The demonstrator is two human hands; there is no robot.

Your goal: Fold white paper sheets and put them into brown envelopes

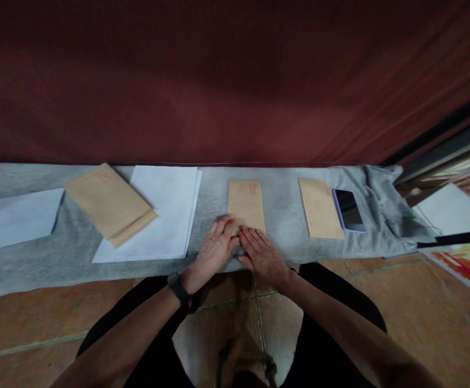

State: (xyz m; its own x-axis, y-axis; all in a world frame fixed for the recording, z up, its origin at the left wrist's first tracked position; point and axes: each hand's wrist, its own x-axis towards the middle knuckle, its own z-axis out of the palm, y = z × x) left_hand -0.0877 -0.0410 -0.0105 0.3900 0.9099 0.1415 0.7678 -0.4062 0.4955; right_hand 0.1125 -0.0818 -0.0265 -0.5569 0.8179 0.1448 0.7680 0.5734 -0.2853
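A brown envelope [245,199] with red print near its top lies upright on the grey cloth [281,215], straight ahead. Both hands rest on its lower end, fingertips almost meeting. My left hand [217,245] lies flat at the lower left corner, fingers out. My right hand [262,253] presses flat on the lower right part, its fingers stretched toward the left. The envelope's bottom edge is largely hidden under the hands. Neither hand grips anything.
To the left, a stack of brown envelopes [109,202] overlaps white sheets [166,215]; folded white paper [20,218] lies farther left. On the right are another brown envelope [321,209] and a phone [350,210]. A dark red surface [218,108] rises behind the cloth.
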